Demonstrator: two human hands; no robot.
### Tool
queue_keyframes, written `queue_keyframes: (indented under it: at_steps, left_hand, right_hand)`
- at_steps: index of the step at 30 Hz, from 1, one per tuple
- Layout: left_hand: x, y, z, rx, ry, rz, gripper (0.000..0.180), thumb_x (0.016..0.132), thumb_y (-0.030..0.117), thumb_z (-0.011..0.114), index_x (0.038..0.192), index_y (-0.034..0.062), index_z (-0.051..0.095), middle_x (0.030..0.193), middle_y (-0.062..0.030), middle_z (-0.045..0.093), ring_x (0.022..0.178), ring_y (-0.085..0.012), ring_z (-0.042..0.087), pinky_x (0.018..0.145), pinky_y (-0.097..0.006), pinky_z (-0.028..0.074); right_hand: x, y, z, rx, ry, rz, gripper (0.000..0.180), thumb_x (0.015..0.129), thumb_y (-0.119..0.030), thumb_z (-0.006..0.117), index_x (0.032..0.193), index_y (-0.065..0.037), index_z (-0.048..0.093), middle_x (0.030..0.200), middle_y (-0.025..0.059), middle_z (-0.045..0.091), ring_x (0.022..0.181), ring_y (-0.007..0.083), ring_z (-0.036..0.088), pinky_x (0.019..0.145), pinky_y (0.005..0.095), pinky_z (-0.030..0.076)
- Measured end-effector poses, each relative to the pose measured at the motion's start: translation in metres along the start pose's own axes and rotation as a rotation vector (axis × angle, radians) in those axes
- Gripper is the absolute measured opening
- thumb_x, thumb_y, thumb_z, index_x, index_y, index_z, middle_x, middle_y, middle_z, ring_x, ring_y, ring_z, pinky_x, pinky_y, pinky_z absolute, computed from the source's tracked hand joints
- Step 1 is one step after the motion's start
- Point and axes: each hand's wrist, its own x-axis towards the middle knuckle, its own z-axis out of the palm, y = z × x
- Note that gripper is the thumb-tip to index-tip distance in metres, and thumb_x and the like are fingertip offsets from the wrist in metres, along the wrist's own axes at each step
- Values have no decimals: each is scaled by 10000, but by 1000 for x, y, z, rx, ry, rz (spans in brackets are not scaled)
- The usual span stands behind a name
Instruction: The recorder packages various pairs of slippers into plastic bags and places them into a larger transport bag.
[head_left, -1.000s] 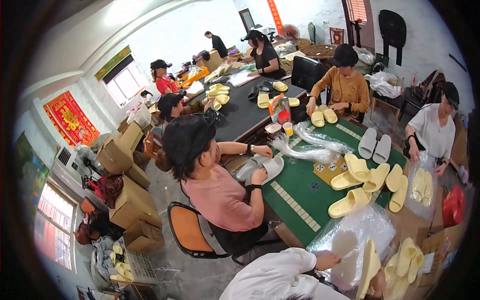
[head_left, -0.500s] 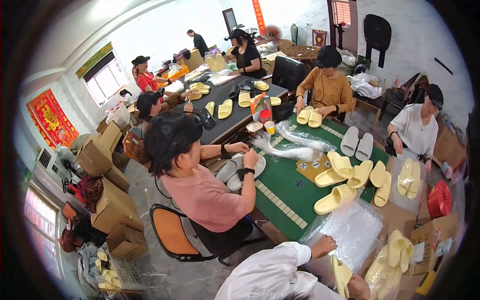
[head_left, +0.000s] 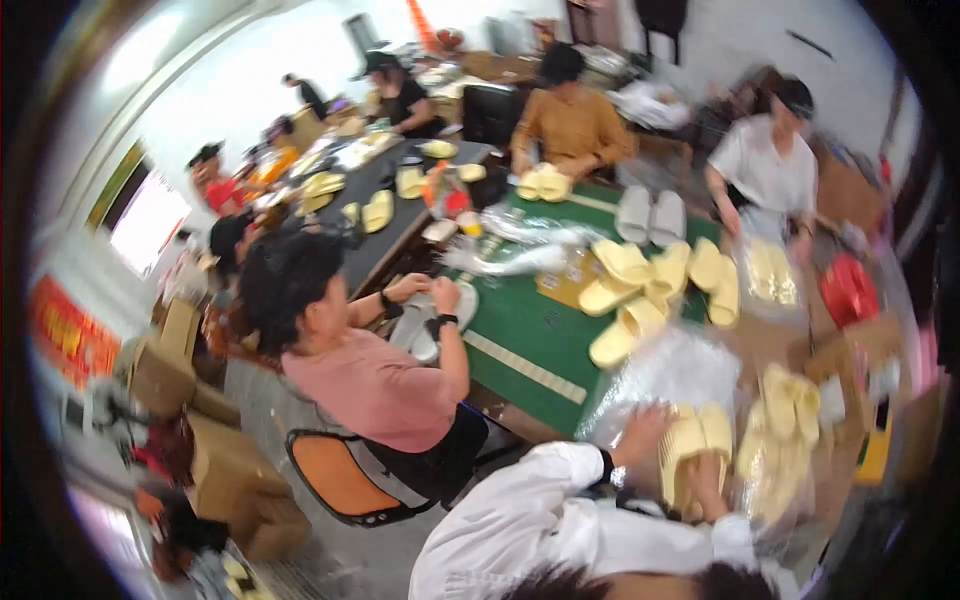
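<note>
Yellow pair [head_left: 692, 440] turned since earlier frame: both slippers now show, pale, broad-strapped. Right hand [head_left: 707, 482] clamped on pair; left hand [head_left: 642, 434] just beside, blurred, cannot tell if gripping. Beyond grip: clear plastic [head_left: 672, 365], six loose yellow slippers [head_left: 667, 272], two grey slippers [head_left: 634, 214].

The right hand [head_left: 706, 477] has moved the yellow slippers [head_left: 684, 440] farther from the near side, beside the left hand [head_left: 643, 433] at the plastic bag [head_left: 672, 365], where they now show as a pair
</note>
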Motion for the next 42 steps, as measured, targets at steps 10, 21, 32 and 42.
queue_keyframes:
  at_steps: [10, 21, 32, 42]
  left_hand:
    - [6, 27, -54, -265, -52, 243, 489, 764, 113, 596, 1217, 284, 528, 1365, -117, 340, 1282, -376, 256, 970, -639, 167]
    - [18, 43, -79, -778, -129, 212, 315, 875, 83, 490, 1183, 96, 555, 1331, -183, 393, 1212, -346, 385, 1007, -383, 305]
    - [66, 47, -72, -1121, -162, -303, 366, 951, 239, 423, 1264, 59, 480, 1108, -94, 574, 919, -147, 544, 767, -263, 459]
    - [114, 89, -128, -1174, -243, -254, 335, 953, 267, 415, 1159, 44, 557, 846, -28, 584, 626, -65, 478, 556, -199, 409]
  right_hand:
    - [53, -41, -3, -174, 191, -56, 151, 674, -191, 622, 753, -66, 592, 849, 138, 518, 896, 334, 469, 746, 450, 359]
    - [131, -60, -12, -76, 94, 186, 258, 680, -261, 623, 846, -65, 644, 940, 190, 590, 891, 341, 555, 796, 442, 415]
    - [-8, -61, -92, 206, 154, 471, 368, 728, -238, 652, 1011, -17, 576, 991, 212, 558, 954, 369, 528, 843, 415, 417]
    - [-20, -5, -110, 1120, 24, 805, 287, 849, -236, 588, 1008, 2, 608, 799, 67, 616, 619, 157, 604, 582, 265, 511]
